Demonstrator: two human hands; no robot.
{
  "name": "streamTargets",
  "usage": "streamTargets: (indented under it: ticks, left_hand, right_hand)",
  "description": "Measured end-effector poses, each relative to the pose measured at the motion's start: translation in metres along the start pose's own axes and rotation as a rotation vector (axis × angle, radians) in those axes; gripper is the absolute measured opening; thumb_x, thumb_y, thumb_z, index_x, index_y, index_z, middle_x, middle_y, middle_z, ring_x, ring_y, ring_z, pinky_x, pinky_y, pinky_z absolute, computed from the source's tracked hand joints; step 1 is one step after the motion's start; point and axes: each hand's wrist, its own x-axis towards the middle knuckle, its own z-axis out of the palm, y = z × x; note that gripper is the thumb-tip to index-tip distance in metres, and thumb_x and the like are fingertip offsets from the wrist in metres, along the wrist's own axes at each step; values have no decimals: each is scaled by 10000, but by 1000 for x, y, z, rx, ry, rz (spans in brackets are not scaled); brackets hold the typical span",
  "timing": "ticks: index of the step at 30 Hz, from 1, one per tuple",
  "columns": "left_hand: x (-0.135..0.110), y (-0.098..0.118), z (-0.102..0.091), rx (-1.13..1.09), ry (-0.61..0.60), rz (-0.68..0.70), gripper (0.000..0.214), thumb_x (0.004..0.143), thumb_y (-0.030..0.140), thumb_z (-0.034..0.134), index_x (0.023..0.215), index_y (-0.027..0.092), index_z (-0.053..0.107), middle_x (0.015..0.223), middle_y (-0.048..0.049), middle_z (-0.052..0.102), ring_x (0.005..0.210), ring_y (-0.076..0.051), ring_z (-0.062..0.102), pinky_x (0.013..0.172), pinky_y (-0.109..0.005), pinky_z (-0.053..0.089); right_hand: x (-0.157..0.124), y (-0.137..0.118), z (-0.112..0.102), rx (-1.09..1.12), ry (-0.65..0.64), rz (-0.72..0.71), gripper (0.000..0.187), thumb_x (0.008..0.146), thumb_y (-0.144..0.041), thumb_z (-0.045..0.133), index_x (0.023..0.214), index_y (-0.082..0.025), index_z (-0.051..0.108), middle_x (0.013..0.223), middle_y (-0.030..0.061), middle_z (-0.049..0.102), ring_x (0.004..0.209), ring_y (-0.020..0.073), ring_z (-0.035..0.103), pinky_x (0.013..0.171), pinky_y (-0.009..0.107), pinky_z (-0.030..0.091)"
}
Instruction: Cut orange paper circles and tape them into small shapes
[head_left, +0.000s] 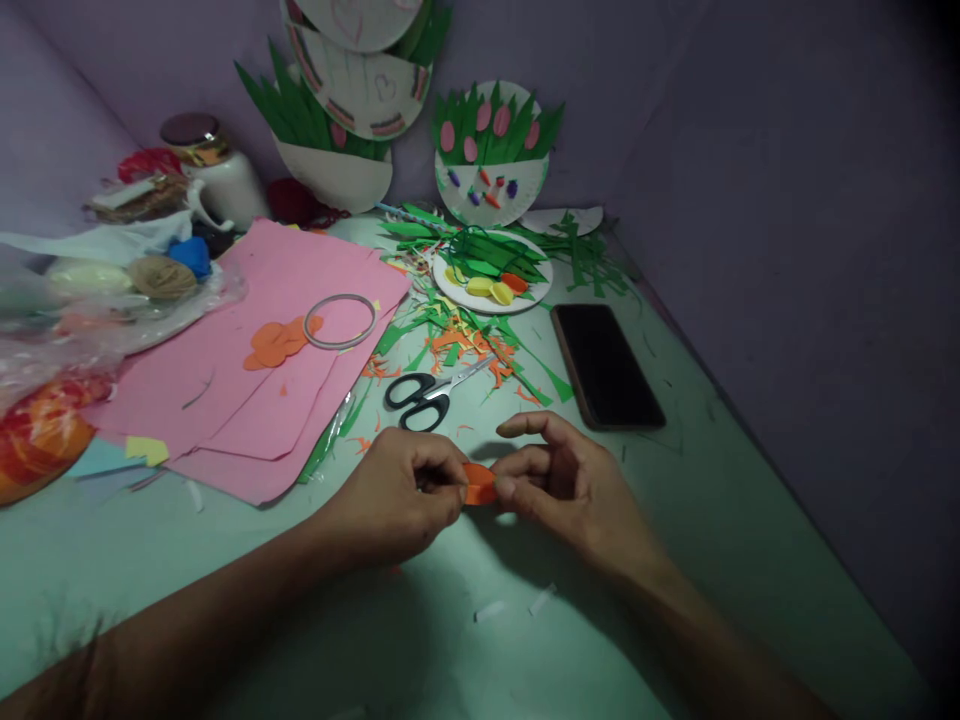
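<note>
Between my two hands is a small orange paper piece (480, 484), folded or curled along its length. My left hand (409, 490) pinches its left end between thumb and fingers. At the right end, the thumb and a finger of my right hand (559, 480) grip it, while the index finger is raised and bent. Just beyond my left hand lie scissors (435, 392) with black handles, blades pointing away to the right. Orange paper cutouts (281, 343) lie on pink paper sheets (225, 400) to the left, beside a grey ring (340, 321).
A phone (608, 366) lies at right. Behind are a paper plate (441, 285) holding green and yellow cutouts, paper scraps (469, 340) and decorated plate crafts (491, 190) against the wall. Plastic bags (67, 330) and a lidded mug (225, 180) stand left. White slips (491, 611) lie near my hands.
</note>
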Motion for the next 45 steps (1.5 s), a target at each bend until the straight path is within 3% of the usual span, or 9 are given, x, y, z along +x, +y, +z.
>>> streamTargets:
  ticks: [7, 11, 17, 23, 28, 32, 36, 40, 45]
  left_hand:
    - [0, 1, 2, 34, 36, 1, 125, 657, 180, 538, 620, 125, 643, 770, -70, 679, 663, -154, 589, 567, -233, 426]
    - [-1, 3, 4, 58, 92, -81, 172, 685, 254, 578, 710, 129, 694, 696, -47, 667, 572, -124, 532, 507, -221, 385]
    - [-3, 5, 8, -165, 104, -246, 164, 661, 230, 621, 789, 143, 676, 546, 21, 571, 468, -80, 465, 419, -184, 333]
    - [-3, 8, 1, -310, 159, -301, 351, 579, 165, 671, 924, 134, 613, 682, -4, 615, 478, -91, 519, 415, -203, 401]
    - [-3, 4, -1, -455, 58, -244, 367, 507, 114, 631, 873, 134, 623, 735, 1, 606, 525, -78, 529, 457, -191, 409]
    - [-2, 4, 1, -474, 16, -226, 320, 516, 180, 673, 827, 114, 641, 604, 27, 579, 487, -66, 483, 430, -175, 339]
    - [-1, 8, 2, -361, 78, -248, 127, 582, 219, 659, 655, 119, 632, 415, 65, 486, 380, -52, 393, 393, -182, 303]
    - [1, 6, 0, -378, 149, -258, 144, 597, 257, 665, 609, 123, 615, 397, 49, 500, 372, -60, 412, 377, -177, 312]
    - [2, 0, -1, -459, 153, -233, 163, 588, 264, 681, 607, 115, 618, 401, 45, 506, 375, -57, 419, 359, -166, 299]
  right_hand:
    - [2, 4, -2, 11, 49, -21, 477, 493, -125, 793, 877, -197, 520, 559, -57, 647, 493, 95, 574, 503, 208, 431]
    - [2, 8, -4, 38, 96, -64, 462, 511, -176, 809, 854, -204, 500, 562, -58, 657, 500, 94, 588, 505, 196, 442]
    - [0, 13, -6, -12, 148, -164, 396, 592, -222, 781, 865, -223, 493, 600, -41, 668, 498, 108, 593, 472, 201, 440]
    - [-1, 12, -9, -22, 161, -174, 383, 617, -231, 773, 879, -242, 494, 610, -47, 663, 551, 135, 614, 497, 225, 464]
    - [-1, 13, -9, -21, 161, -183, 382, 614, -243, 770, 876, -238, 492, 616, -35, 666, 550, 141, 614, 515, 242, 478]
    - [-1, 14, -6, -28, 167, -166, 392, 600, -249, 777, 870, -242, 492, 607, -45, 668, 521, 129, 603, 499, 228, 467]
    - [0, 13, -6, -4, 112, -134, 409, 620, -261, 772, 941, -221, 521, 614, -27, 665, 530, 134, 614, 506, 234, 478]
    - [1, 11, -10, 146, 2, -93, 396, 710, -284, 709, 1052, -200, 527, 729, 25, 702, 616, 166, 665, 607, 300, 532]
    - [3, 10, -11, 213, 30, -63, 401, 663, -264, 742, 999, -194, 534, 729, 35, 709, 599, 175, 666, 582, 309, 534]
